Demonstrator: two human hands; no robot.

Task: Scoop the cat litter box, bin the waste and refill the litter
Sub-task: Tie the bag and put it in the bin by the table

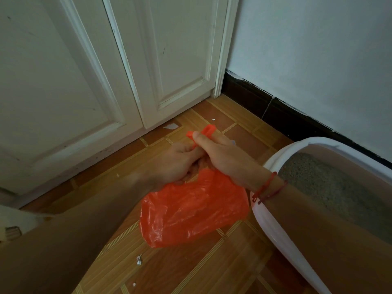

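An orange plastic bag (pixel 191 209) hangs just above the tiled floor in the middle of the view. My left hand (pixel 176 164) grips the bag's gathered neck from the left. My right hand (pixel 220 155) pinches one of the bag's orange handles, whose end sticks up past my thumb. Both hands touch each other over the neck. At the right stands the white litter box (pixel 275 230), with grey litter (pixel 318 177) inside it; my right forearm crosses over its near rim. What the bag contains is hidden.
White panelled doors (pixel 106 81) close off the far left, and a pale wall with a dark skirting board (pixel 286 115) runs behind the box. Small white scraps (pixel 139 261) lie on the orange-brown floor tiles. A pale object (pixel 12 225) sits at the left edge.
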